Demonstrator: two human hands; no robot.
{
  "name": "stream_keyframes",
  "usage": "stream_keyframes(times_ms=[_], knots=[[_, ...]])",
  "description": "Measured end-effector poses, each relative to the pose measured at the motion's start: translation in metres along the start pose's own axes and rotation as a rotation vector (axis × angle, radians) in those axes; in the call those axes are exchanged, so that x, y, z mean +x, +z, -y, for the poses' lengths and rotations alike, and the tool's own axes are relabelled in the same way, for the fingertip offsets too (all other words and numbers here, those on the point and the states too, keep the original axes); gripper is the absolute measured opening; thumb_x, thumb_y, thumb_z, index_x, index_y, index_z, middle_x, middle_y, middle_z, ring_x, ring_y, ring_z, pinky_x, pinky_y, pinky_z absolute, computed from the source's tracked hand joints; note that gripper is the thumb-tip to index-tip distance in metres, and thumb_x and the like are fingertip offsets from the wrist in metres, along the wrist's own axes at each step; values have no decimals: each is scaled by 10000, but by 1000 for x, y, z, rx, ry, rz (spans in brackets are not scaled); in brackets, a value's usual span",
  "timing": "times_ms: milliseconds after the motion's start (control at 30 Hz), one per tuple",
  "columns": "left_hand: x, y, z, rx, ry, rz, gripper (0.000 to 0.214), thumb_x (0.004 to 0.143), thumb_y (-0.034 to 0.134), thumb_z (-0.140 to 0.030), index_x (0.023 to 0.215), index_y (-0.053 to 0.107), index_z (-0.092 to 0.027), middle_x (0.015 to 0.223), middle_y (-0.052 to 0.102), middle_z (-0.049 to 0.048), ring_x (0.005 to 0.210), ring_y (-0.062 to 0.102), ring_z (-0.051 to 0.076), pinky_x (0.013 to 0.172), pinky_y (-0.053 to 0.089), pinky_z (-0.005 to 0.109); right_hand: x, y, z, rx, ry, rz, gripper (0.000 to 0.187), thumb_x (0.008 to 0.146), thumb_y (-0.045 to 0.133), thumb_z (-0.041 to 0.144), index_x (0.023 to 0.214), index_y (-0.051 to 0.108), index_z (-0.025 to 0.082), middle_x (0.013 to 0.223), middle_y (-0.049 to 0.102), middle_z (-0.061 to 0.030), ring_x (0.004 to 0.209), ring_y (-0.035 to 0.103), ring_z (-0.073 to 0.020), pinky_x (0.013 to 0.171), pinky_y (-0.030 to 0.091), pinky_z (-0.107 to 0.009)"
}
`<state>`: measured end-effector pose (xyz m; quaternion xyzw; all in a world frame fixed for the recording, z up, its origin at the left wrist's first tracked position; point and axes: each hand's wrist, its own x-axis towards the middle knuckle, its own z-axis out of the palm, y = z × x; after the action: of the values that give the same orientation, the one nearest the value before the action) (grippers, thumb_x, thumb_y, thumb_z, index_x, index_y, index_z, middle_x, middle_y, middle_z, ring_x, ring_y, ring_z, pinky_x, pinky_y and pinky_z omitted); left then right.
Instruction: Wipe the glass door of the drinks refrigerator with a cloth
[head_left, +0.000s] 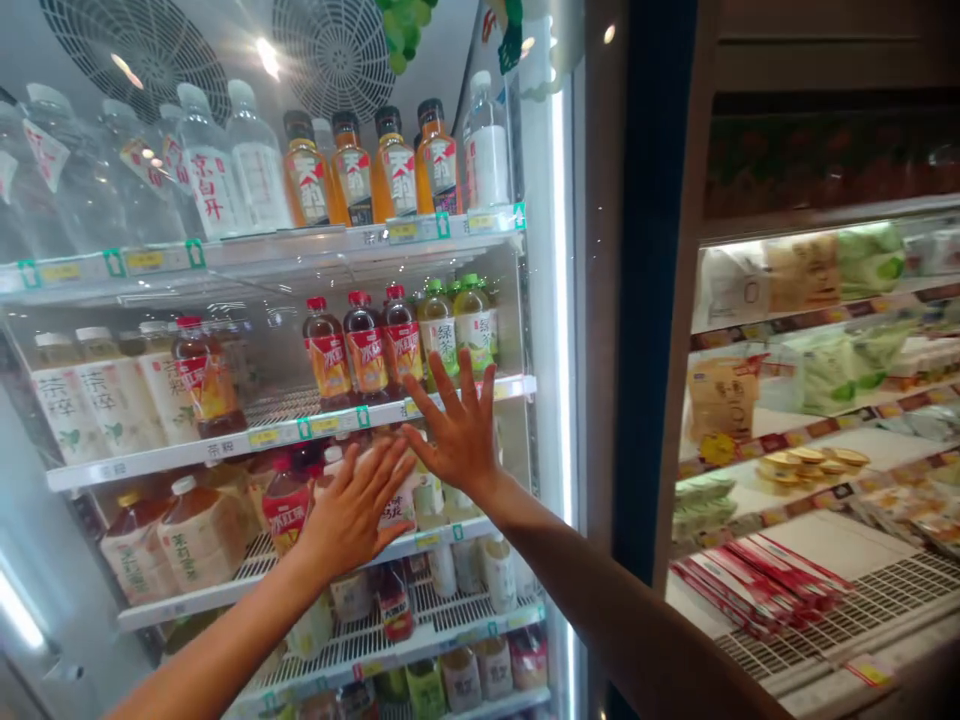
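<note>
Both hands reach toward a lit drinks cooler. My left hand is flat with fingers stretched out, in front of the third shelf, where it partly covers a red-labelled tea bottle. My right hand has its fingers spread, overlapping the shelf edge below the green tea bottles. Neither hand holds anything. Whether they touch the glass in front, I cannot tell. Three red-capped iced tea bottles stand left of the green ones. Another red-capped bottle stands farther left, beside white-labelled tea bottles.
On the top shelf are clear water bottles and orange drinks with black caps. A bright vertical light strip runs along the cooler's right side. To the right, an open chilled shelf unit holds bagged food and red-and-white packs.
</note>
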<state>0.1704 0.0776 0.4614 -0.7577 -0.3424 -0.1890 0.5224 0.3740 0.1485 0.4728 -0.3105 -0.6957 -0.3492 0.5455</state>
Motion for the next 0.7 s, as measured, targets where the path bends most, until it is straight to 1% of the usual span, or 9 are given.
stream_keyframes(times_ms=[67,167,233,300,400,467,533,600,700], knots=[[2,-8,18,-8,2,34,914,958,470,-622,1647,51,-191,1713,120,79,1603,0,233,1322,-23,464,0,-1,-1,19,5,13,883,1000,509,523,1631,-93,387,1737,71,15,1594,-47,-358,1264,83,-726],[17,-22,58,-4,-351,-73,898,970,455,-596,1646,-10,-232,1724,-8,93,1593,-81,285,1303,-27,576,-1,-2,-1,48,13,9,894,996,529,498,1623,-101,408,1734,52,38,1595,-43,-354,1264,73,-730],[15,-24,62,17,-476,-124,897,976,442,-586,1644,-35,-222,1718,-83,96,1583,-133,301,1290,-34,615,-1,-2,0,61,14,6,903,991,546,488,1621,-98,415,1733,34,49,1594,-39,-353,1267,66,-726],[-4,-18,43,39,-357,-66,931,964,450,-614,1644,-16,-183,1717,-52,109,1589,-113,294,1300,-30,582,-2,-2,0,66,13,-1,899,990,552,479,1622,-85,419,1731,16,54,1594,-31,-353,1269,65,-722],[-39,-10,14,43,53,109,927,943,452,-675,1645,105,-178,1714,135,82,1602,-21,243,1319,-17,479,-3,-1,0,67,6,-13,878,991,555,466,1628,-48,419,1728,-8,57,1594,-19,-359,1268,64,-720],[-49,-13,21,38,155,158,907,942,446,-688,1642,141,-198,1704,203,60,1604,8,225,1322,-4,453,-3,0,-1,65,1,-20,872,987,564,459,1632,-22,416,1727,-23,59,1594,-14,-363,1266,68,-722],[-45,-22,49,48,19,114,902,954,445,-663,1645,100,-197,1713,165,79,1604,-1,245,1320,8,491,-3,1,-1,57,-5,-34,872,982,577,451,1634,-1,413,1726,-32,62,1594,-15,-362,1263,70,-726],[-36,-30,75,63,-238,4,901,970,441,-624,1647,40,-184,1722,64,117,1601,-44,283,1308,17,557,-3,0,0,47,-11,-48,870,978,589,438,1636,21,413,1725,-31,63,1595,-11,-361,1260,74,-729],[-42,-29,78,67,-419,-86,929,966,449,-621,1645,8,-165,1713,-31,139,1590,-103,307,1294,-1,594,-3,-2,10,48,35,-47,869,976,602,389,1635,37,422,1729,-4,54,1595,8,-369,1252,92,-739]])
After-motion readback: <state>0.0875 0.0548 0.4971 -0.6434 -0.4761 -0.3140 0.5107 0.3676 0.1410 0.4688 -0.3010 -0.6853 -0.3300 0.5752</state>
